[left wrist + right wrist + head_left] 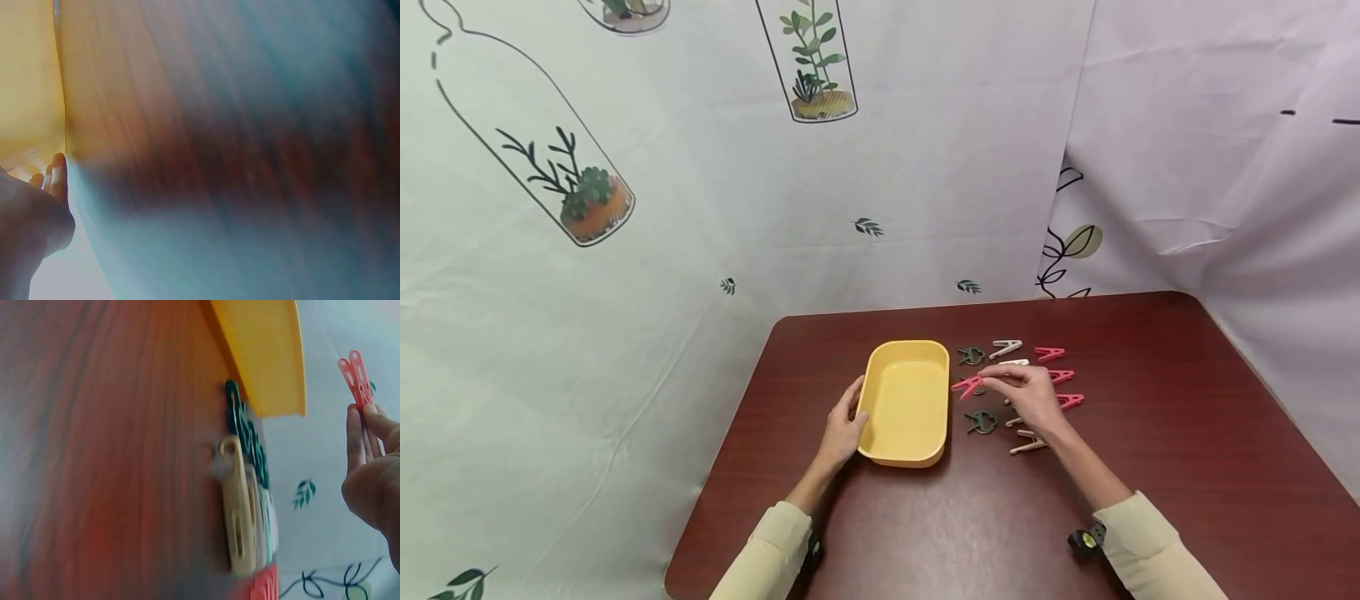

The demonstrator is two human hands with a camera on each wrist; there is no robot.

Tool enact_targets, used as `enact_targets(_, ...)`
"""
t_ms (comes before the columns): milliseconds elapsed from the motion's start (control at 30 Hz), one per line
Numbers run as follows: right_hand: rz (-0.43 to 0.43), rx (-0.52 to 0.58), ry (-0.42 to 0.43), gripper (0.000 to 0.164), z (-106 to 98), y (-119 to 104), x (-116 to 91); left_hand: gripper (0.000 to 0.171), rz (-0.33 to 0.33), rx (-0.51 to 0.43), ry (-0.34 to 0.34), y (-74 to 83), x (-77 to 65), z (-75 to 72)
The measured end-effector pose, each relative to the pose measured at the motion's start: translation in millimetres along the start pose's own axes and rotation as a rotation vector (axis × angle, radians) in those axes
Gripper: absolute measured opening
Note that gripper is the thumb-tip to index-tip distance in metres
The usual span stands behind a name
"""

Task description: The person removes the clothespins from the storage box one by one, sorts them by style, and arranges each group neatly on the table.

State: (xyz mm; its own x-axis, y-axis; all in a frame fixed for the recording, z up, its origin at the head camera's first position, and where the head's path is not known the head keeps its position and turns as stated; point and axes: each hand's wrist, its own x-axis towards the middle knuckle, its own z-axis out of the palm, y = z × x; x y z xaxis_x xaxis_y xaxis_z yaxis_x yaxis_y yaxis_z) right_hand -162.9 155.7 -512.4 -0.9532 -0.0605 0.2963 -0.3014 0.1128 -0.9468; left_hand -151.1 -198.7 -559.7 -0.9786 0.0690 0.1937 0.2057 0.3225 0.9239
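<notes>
My left hand [844, 429] holds the left side of a yellow plastic tray [904, 463], thumb at the rim and fingers along the outer wall. In the left wrist view its fingers [58, 178] lie against the tray's side. Pinched between the thumb and fingers of my right hand [1028, 397] is a pinkish-red clothespin [967, 387], raised above the table just right of the tray. The right wrist view shows that clothespin [357, 380] with its two handle ends pointing away from the fingertips.
Right of the tray, dark green clips [981, 422] form a column. Beside them are white clothespins [1006, 347] and a beige clothespin [1028, 442], partly under my right hand. Farther right lie more red clothespins [1049, 353]. The dark red wooden table [1187, 433] meets a plant-printed cloth [925, 192] behind.
</notes>
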Motion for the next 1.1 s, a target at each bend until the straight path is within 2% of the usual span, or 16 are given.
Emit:
enact_targets(233, -0.026, -0.012, 0.048, 0.019, -35, -2, -12, 0.069, -0.02, 0.005, 0.005, 1.8, -0.1, -0.8)
enact_targets(533, 0.021, -0.14, 0.119, 0.024, -86, 1, -29, 0.068, 0.002, -0.023, 0.006, -1.9, 1.7, -1.2)
enact_targets(700, 0.091, -0.174, 0.168, 0.027, -108, 14, -45, 0.066, 0.011, -0.009, 0.011, -0.4, 1.9, 0.1)
enact_targets(833, 0.153, -0.182, 0.193, 0.03, -120, 25, -58, 0.065, 0.002, -0.012, 0.002, 14.4, -1.8, -1.1)
enact_targets(967, 0.239, -0.144, 0.18, 0.033, -128, 30, -68, 0.063, 0.017, -0.031, -0.005, 32.2, -7.0, -3.1)
enact_targets(1100, 0.335, -0.124, 0.15, 0.036, -131, 29, -74, 0.062, 0.035, -0.037, 0.001, 35.9, -8.5, -2.8)
